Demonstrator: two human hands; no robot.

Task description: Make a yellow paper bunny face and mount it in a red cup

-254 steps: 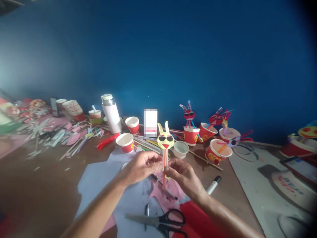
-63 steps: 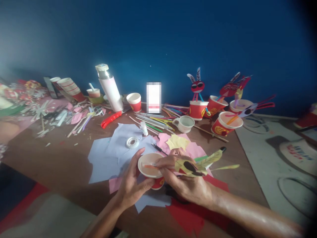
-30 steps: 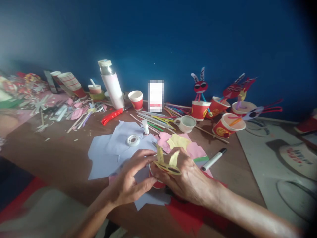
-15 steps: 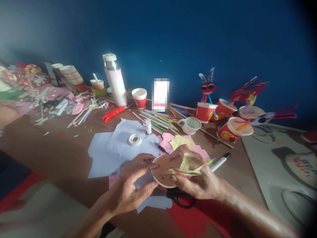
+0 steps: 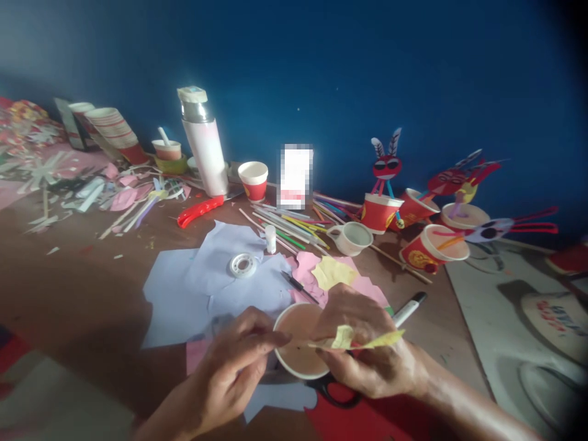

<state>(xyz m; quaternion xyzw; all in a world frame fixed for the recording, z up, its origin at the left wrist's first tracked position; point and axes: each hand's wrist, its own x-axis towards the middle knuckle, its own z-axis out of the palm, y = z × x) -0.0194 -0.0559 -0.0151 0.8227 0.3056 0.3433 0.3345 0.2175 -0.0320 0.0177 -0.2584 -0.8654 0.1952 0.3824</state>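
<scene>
A paper cup [image 5: 298, 318] stands on the table between my hands, its pale inside facing me and a small dark spot on its bottom. My left hand [image 5: 229, 367] is at the cup's left rim, thumb and fingers drawn together with one tip reaching over the opening. Whether anything thin is pinched there is hidden. My right hand [image 5: 367, 349] covers the cup's right side and grips a yellow paper cutout [image 5: 386, 339] seen nearly edge-on. Black-handled scissors [image 5: 340, 401] lie under the right hand, on red paper [image 5: 367, 422].
Pale blue sheets [image 5: 169, 300] carry a white tape ring [image 5: 242, 265]. A black pen [image 5: 298, 286], a marker [image 5: 410, 308] and coloured sticks [image 5: 294, 226] lie around. Behind stand a mug [image 5: 353, 237], a flask [image 5: 204, 153] and decorated cups [image 5: 381, 212]. A red-handled cutter [image 5: 199, 211] is left.
My left hand has come off its spread hold on the cup rim, its fingers now drawn together. The yellow cutout has tilted flatter in my right hand. Cup and hands sit lower in view.
</scene>
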